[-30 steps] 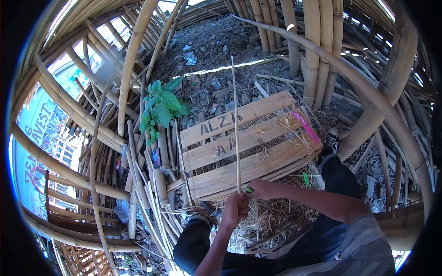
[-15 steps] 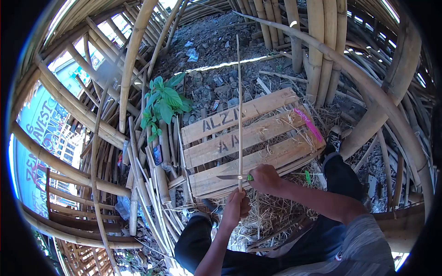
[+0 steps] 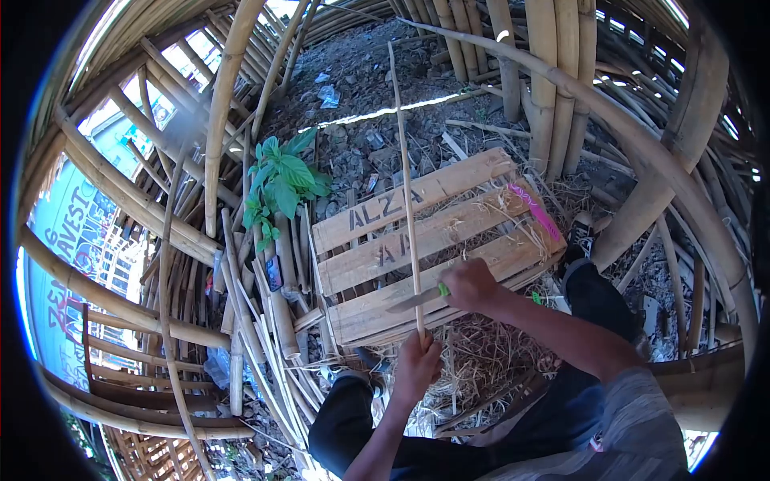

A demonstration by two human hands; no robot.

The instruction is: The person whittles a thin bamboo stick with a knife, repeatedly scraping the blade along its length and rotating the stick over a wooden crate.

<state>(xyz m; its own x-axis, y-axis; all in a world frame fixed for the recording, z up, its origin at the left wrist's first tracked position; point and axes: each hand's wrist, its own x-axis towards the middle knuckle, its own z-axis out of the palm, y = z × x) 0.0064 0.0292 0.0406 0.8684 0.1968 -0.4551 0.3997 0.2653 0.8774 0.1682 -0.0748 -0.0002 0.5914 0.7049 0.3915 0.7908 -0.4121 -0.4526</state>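
Observation:
My left hand is closed round the lower end of a long thin bamboo strip, which stretches up over the crate and past its far edge. In my right hand is a knife with a green handle, its blade pointing left and lying at or across the strip just above my left hand. Whether the edge touches the strip is hard to tell. Beneath both is a slatted wooden crate with dark letters and a pink mark. Loose shavings lie between my legs.
A leafy green plant grows left of the crate. Cut bamboo pieces lie beside it. Thick bamboo poles stand at the back right, and a long curved pole crosses the right side. Bamboo railings line the left.
The knife and my right hand have moved slightly up and right, with the blade now tilted. The strip's far end has swung left and up. The view has shifted a little.

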